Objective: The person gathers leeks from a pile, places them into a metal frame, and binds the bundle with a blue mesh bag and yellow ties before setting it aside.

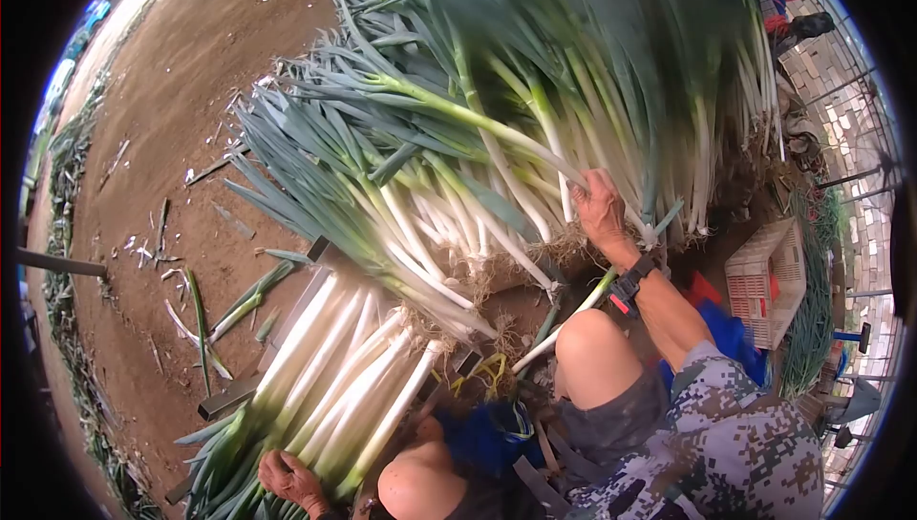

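My right hand [602,210], with a black watch on the wrist, is closed around the white lower stem of a long green onion [497,128]. That onion slants up and left across a big pile of green onions [611,90], their roots toward me. At the lower left my left hand [289,482] lies with curled fingers against the green tops of a second bundle of green onions [334,377]. Whatever its fingers hold is hidden. The white stems of this bundle lie side by side on a low frame [229,396], roots toward the pile.
My bare knees [597,353] are between the two hands. A pale plastic crate [764,281] stands at the right, beside blue cloth or plastic [726,339]. Loose leaves and scraps [201,329] litter the dirt ground at left. A metal bar [62,262] juts in there.
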`<action>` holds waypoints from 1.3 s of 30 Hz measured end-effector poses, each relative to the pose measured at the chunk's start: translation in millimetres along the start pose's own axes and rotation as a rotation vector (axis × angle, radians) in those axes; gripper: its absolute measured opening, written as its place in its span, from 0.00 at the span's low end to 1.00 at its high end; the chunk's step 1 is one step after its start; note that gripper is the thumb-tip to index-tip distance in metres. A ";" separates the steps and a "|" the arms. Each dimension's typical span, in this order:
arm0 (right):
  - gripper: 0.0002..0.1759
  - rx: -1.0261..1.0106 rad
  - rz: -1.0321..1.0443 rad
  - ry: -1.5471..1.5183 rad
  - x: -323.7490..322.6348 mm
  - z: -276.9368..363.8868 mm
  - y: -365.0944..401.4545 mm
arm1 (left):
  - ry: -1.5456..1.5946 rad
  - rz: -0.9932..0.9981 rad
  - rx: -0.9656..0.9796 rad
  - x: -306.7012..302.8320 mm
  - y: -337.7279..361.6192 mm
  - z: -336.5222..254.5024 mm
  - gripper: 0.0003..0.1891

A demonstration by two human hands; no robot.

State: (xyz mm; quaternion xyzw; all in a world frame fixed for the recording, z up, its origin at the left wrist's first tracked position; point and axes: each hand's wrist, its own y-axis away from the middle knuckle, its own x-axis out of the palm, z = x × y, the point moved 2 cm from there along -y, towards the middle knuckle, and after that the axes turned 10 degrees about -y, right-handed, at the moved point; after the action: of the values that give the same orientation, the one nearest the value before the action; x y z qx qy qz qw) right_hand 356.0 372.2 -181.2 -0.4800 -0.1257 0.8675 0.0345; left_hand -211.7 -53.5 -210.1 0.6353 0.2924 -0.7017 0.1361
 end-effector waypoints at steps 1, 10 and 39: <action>0.16 -0.020 0.008 -0.049 5.6 14.2 -7.8 | 0.037 0.009 -0.006 3.1 -1.7 -4.6 0.06; 0.36 -0.023 0.272 0.259 208.0 -167.0 -22.7 | 0.057 -0.101 -0.148 -9.9 -3.6 -16.8 0.07; 0.24 0.605 1.132 -2.101 -16.9 379.1 72.1 | 0.221 -0.194 -0.160 -7.4 6.3 -8.1 0.07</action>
State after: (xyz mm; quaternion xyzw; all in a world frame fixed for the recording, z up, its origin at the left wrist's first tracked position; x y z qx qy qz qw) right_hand 50.5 229.3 7.0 0.4917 0.3395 0.7193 -0.3544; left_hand -200.4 -55.1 -204.6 0.6644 0.4205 -0.6119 0.0850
